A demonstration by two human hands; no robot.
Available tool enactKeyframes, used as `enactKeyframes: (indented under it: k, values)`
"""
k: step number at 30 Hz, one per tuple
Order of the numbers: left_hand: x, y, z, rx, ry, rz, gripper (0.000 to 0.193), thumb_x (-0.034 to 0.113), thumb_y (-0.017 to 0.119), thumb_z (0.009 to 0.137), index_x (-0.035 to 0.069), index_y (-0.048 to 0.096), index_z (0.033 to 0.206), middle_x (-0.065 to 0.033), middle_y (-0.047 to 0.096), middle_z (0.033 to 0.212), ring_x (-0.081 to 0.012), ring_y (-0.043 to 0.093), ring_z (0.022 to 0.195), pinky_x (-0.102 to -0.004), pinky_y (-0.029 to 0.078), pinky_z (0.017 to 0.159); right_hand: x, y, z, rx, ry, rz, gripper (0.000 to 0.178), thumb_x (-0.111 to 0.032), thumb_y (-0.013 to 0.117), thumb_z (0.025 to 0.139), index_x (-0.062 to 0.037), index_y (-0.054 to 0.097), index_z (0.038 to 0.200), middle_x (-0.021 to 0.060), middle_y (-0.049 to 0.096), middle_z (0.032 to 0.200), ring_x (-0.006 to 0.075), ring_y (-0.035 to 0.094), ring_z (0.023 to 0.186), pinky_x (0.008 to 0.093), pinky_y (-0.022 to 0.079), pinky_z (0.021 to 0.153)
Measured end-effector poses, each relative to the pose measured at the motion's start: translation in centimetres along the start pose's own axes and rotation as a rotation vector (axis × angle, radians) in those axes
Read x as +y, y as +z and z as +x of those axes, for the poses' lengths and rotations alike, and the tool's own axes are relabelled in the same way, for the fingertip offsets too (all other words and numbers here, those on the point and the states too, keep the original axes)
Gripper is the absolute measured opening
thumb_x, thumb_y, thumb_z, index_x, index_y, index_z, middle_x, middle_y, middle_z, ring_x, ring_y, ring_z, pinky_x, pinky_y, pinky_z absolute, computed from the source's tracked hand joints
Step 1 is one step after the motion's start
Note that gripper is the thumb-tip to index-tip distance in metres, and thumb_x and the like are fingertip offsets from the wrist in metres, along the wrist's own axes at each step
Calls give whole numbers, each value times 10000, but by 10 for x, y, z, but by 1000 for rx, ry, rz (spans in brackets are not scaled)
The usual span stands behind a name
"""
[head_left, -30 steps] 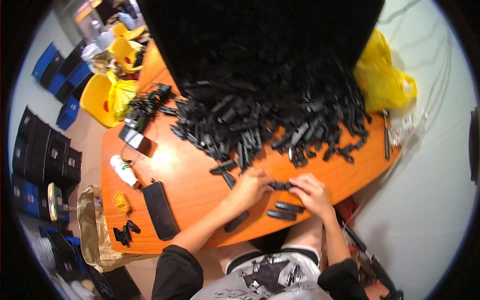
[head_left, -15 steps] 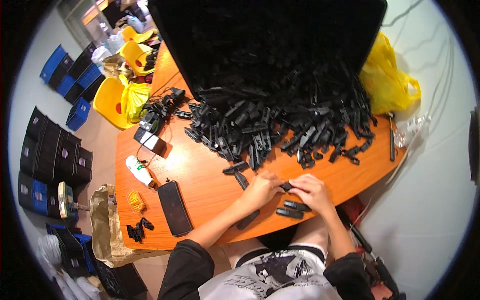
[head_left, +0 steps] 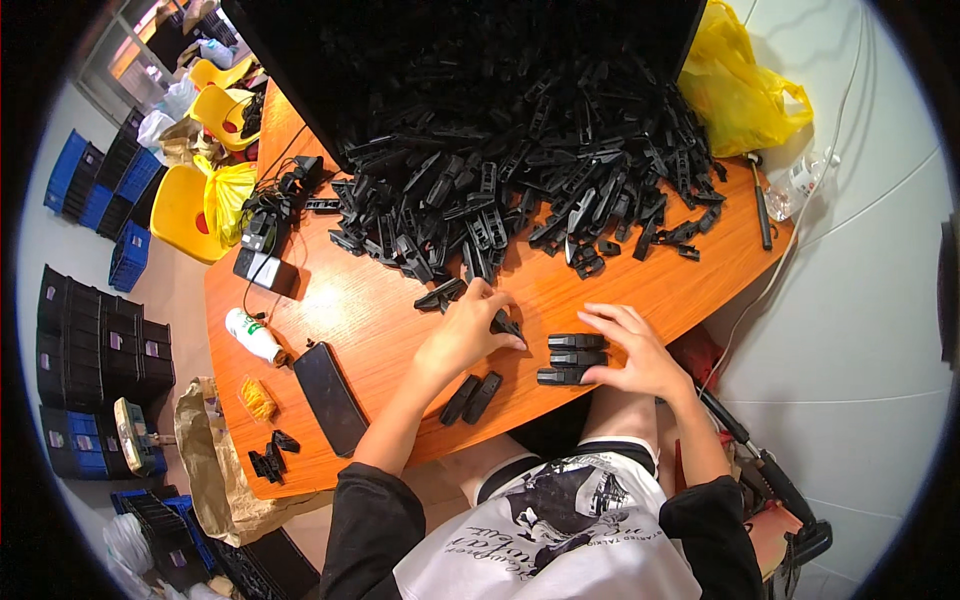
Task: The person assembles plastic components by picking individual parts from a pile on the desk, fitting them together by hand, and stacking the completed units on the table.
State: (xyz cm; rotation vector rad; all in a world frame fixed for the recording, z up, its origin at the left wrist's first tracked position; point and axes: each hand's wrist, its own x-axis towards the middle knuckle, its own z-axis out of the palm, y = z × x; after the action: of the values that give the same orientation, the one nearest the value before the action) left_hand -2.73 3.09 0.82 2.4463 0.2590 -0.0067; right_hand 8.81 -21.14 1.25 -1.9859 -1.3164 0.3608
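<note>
Hands have split since the earlier frame: left hand (head_left: 460, 336) now apart from right hand (head_left: 646, 364), no longer meeting over one piece. Two black pieces lay under the right hand before; I count three now, set side by side, call it the trio (head_left: 577, 358).

Left grip narrow, thumb and fingers on one black part (head_left: 507, 327), just on my side of the pile (head_left: 470, 195). Can't tell how firm that hold is. Right grip wide, fingers spread at the trio's right end, thumb touching the nearest piece. Trio sits below the pile, clear of it, on the orange bench (head_left: 365, 300).

Pair (head_left: 481, 400) of similar black pieces, side by side, farther below the pile, by the left forearm. Left of the pile I have a charger (head_left: 268, 270) with cables; lower left of it, white bottle (head_left: 255, 337), phone (head_left: 332, 400), yellow bits (head_left: 257, 398). Right of the pile: yellow bag (head_left: 745, 85), hammer (head_left: 764, 212).
</note>
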Motion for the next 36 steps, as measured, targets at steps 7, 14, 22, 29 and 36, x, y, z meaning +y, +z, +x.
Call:
enactKeyframes:
  k: [7,14,22,29,36]
  values:
    - [-9,7,17,97,17,-152,484,229,840,620,31,618,1002,-150,513,1006,-334,603,818,-396,523,738,-2,40,-10,1,-126,-220,538,-316,754,713,-166,594,1205,103,467,1315,307,438,1183,447,346,992]
    - [-5,30,15,324,138,-80,317,67,733,759,49,623,1056,-124,516,992,-265,621,769,-336,538,655,-12,13,-16,-258,-217,-3,496,-260,784,683,-160,647,1150,68,534,1276,267,479,1176,417,336,1007]
    - [2,28,14,196,104,-13,291,85,723,726,50,629,1000,-152,554,955,-370,590,844,-432,494,727,43,6,53,422,3,-241,165,-64,667,791,-1,648,943,90,600,981,274,586,919,361,482,814]
    - [-2,23,13,107,94,-87,245,103,712,742,47,662,975,-150,582,918,-362,600,814,-418,494,723,50,19,37,459,-116,-359,123,-52,695,751,-29,638,858,82,614,1002,274,573,916,372,469,831]
    - [-3,18,17,96,124,-64,240,74,736,723,27,686,952,-112,611,875,-255,612,705,-343,499,663,26,33,38,353,188,250,234,-47,676,792,-1,587,1004,113,651,976,238,641,797,332,514,719]
